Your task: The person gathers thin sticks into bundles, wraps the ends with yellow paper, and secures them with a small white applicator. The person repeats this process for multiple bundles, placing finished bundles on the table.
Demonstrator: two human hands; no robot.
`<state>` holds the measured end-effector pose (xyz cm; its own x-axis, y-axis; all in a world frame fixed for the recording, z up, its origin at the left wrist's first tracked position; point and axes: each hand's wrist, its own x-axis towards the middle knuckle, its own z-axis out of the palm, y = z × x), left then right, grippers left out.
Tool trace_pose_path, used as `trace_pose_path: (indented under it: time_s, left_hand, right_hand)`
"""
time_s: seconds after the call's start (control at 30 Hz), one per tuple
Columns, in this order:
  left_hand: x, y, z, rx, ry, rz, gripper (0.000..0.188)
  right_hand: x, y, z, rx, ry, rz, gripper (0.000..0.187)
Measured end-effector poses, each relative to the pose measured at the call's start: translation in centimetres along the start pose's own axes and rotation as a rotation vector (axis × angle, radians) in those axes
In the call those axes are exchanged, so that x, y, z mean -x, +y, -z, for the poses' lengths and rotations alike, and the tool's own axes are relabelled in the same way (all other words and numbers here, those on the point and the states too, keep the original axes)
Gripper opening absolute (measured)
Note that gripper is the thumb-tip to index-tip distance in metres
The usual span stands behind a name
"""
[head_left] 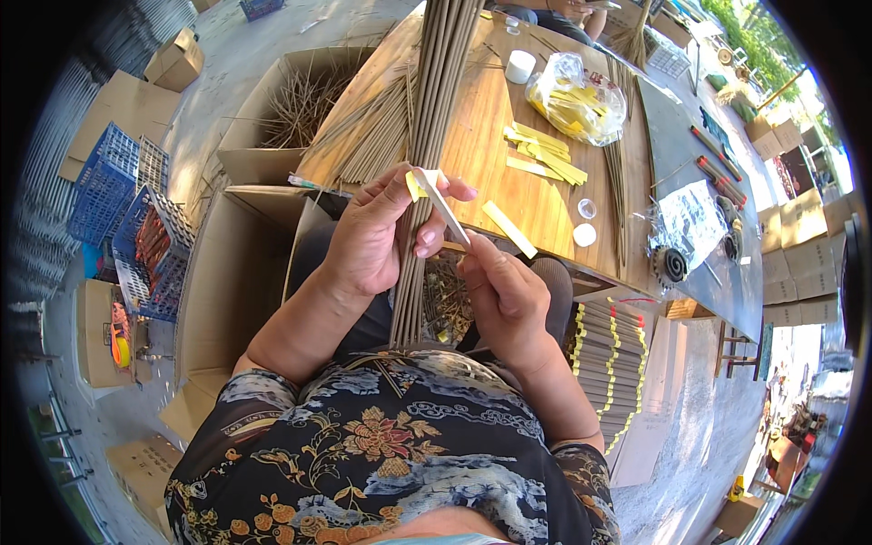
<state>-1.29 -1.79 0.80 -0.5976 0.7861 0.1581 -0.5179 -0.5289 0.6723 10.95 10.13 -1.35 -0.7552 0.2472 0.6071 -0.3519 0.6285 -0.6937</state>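
A long bundle of thin brown sticks [445, 77], which look like incense sticks, stands nearly upright between my arms. My left hand [363, 241] is wrapped round it at about mid-length. A paper strip [445, 207], yellow at one end and pale on the side facing me, lies across the bundle under my left thumb. Its other end slants down to my right hand [509, 295], whose thumb and forefinger pinch it. On the wooden table [490, 145], a single yellow strip [509, 229] lies close to my right hand, with a pile of yellow strips [549, 156] beyond it.
Loose sticks [377, 136] lie on the table's left part. A clear bag of yellow strips [579, 100] and a white jar [520, 67] stand farther back. Cardboard boxes [241, 272] flank my left; yellow-banded bundles [609, 368] are stacked at right. A person [572, 20] sits across the table.
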Motion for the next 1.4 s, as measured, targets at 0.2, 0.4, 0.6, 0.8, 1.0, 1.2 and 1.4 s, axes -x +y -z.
trace_pose_path:
  time_s: [0.2, 0.4, 0.6, 0.8, 1.0, 1.2, 1.4]
  left_hand:
    - [0.1, 0.2, 0.4, 0.021, 0.047, -0.007, 0.03]
    - [0.2, 0.2, 0.1, 0.039, 0.027, 0.019, 0.03]
    - [-0.1, 0.4, 0.3, 0.016, 0.024, -0.011, 0.03]
    - [0.0, 0.3, 0.2, -0.016, 0.013, -0.023, 0.031]
    - [0.2, 0.8, 0.2, 0.013, -0.024, -0.039, 0.036]
    - [0.1, 0.9, 0.2, 0.023, -0.064, -0.011, 0.038]
    - [0.1, 0.5, 0.2, 0.025, -0.072, 0.021, 0.04]
  right_hand:
    - [-0.2, 0.2, -0.4, 0.158, 0.052, 0.197, 0.042]
    - [-0.4, 0.2, -0.3, 0.111, 0.052, 0.128, 0.042]
    - [-0.1, 0.2, -0.1, 0.058, 0.014, 0.123, 0.041]
    - [-0.5, -0.7, 0.3, -0.081, -0.028, -0.059, 0.03]
    - [-0.6, -1.5, 1.1, -0.596, -0.096, -0.603, 0.018]
    - [-0.7, -0.9, 1.0, -0.672, -0.035, -0.61, 0.018]
    - [-0.7, -0.8, 0.7, -0.63, -0.015, -0.535, 0.019]
